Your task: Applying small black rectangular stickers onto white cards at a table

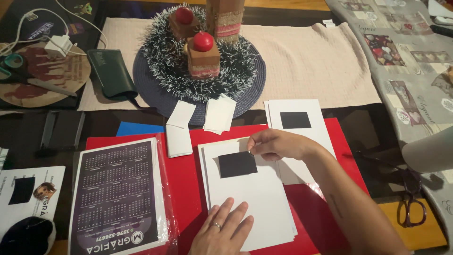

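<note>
Right hand pinches the top right corner of a black rectangle between thumb and fingertips, the other fingers curled in. The rectangle lies on the upper part of a white card stack, roughly square to its edges. Left hand lies flat and open on the stack's lower edge, fingers spread, ring on one finger, gripping nothing, just pinning the cards.

To do this well: keep the left palm pressing so the stack doesn't slide on the red folder, line the rectangle's edges parallel to the card's, lower one corner first and then smooth the rest down.

Around: a second white card with its own black rectangle lies just right of the stack, partly under the right wrist. A dark calendar sheet in plastic sits left on the folder. Small white slips lie above, near a tinsel wreath with red candles. Glasses rest at right, scissors far left, both well apart from the work.

In the way: the right forearm crosses the second card and could drag it. Little else on the tabletop crowds the stack.
</note>
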